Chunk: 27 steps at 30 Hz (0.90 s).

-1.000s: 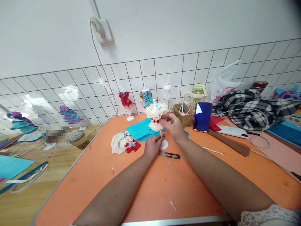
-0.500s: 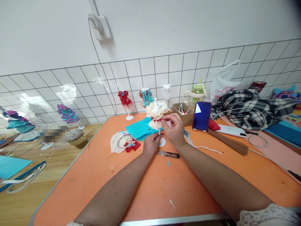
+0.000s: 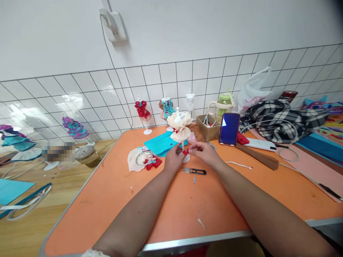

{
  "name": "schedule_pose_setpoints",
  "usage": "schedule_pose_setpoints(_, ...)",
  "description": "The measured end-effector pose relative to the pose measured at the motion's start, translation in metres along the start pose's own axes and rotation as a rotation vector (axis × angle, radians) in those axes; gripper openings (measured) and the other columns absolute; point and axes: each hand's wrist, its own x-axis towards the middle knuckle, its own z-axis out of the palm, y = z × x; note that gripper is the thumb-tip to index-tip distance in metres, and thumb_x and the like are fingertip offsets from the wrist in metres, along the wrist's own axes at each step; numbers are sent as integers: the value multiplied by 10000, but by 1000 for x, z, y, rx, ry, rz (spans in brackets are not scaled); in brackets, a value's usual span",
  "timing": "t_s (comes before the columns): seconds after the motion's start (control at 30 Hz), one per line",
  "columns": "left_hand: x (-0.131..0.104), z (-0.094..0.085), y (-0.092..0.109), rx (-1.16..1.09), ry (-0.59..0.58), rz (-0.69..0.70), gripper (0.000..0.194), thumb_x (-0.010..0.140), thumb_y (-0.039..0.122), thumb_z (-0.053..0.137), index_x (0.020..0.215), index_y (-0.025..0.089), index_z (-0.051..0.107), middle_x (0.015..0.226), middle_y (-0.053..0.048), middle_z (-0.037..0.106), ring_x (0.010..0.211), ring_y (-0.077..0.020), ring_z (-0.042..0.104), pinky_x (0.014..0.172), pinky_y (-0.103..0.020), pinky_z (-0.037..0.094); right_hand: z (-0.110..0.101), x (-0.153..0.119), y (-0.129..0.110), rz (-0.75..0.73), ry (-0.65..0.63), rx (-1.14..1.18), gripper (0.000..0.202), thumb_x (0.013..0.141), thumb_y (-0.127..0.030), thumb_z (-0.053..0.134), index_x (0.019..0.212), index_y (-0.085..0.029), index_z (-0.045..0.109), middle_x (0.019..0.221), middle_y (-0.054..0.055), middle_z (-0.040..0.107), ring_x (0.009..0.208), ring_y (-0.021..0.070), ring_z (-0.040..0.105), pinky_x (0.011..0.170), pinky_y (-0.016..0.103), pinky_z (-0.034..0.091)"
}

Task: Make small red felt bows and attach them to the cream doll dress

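A small mini dress form in a ruffled cream paper dress (image 3: 180, 134) stands upright on a white round base (image 3: 187, 159) in front of me. Low before its post is a small red crepe paper piece (image 3: 185, 152). My left hand (image 3: 174, 157) pinches this piece from the left, and the fingertips of my right hand (image 3: 205, 152) close on it from the right. Black-handled thread snips (image 3: 195, 171) lie just below the base. Blue paper sheets (image 3: 158, 144) lie behind my left hand.
Left of my hands, a tape roll (image 3: 144, 158) rests on cream and red scraps. Behind stand a red-dressed form (image 3: 143, 111), a blue-trimmed form (image 3: 168, 109) and a bare white form (image 3: 190, 101). A cardboard box (image 3: 208, 131), a phone (image 3: 229, 129) and a drink bottle (image 3: 224, 106) are to the right.
My right hand has come down from the cream dress to the low red piece. My left hand has stayed near the post. The view has shifted slightly.
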Motion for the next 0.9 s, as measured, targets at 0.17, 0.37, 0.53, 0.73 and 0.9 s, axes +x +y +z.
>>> schedule_pose_setpoints(0.17, -15, -36, 9, 265, 258, -137, 359, 630, 323, 711, 895, 169, 525, 943, -80, 568, 923, -248, 522, 805, -376, 410, -7, -7, 6, 95, -57, 0, 210, 674, -341, 675, 777, -157, 666, 758, 24, 671, 699, 146, 583, 656, 271, 428)
schedule_pose_setpoints(0.37, -55, -91, 6, -278, -309, -123, 350, 873, 453, 412, 898, 180, 630, 855, -50, 645, 809, -175, 576, 746, -295, 449, 19, -16, 2, 176, -141, 79, 201, 653, -342, 692, 749, -168, 658, 700, 16, 661, 630, 137, 582, 579, 251, 420)
schedule_pose_setpoints(0.53, -60, -99, 11, -326, -373, -87, 425, 855, 501, 440, 864, 183, 722, 940, -76, 701, 913, -211, 607, 824, -312, 455, 37, -20, 6, 156, -153, 11, 204, 669, -340, 665, 760, -158, 665, 612, -10, 594, 532, 104, 494, 481, 210, 334)
schedule_pose_setpoints(0.73, -60, -100, 18, -193, -330, -45, 277, 777, 430, 599, 786, 190, 736, 875, -66, 700, 826, -197, 619, 749, -275, 466, 50, -22, 7, 136, -120, -80, 173, 683, -314, 633, 730, -151, 667, 591, -24, 525, 545, 96, 442, 493, 207, 309)
schedule_pose_setpoints(0.9, -63, -102, 18, -237, -302, -59, 258, 769, 418, 603, 760, 200, 741, 854, -58, 715, 836, -208, 624, 766, -287, 476, 54, -23, 6, 109, -89, -107, 179, 689, -317, 628, 734, -149, 670, 589, -33, 493, 548, 94, 428, 501, 206, 312)
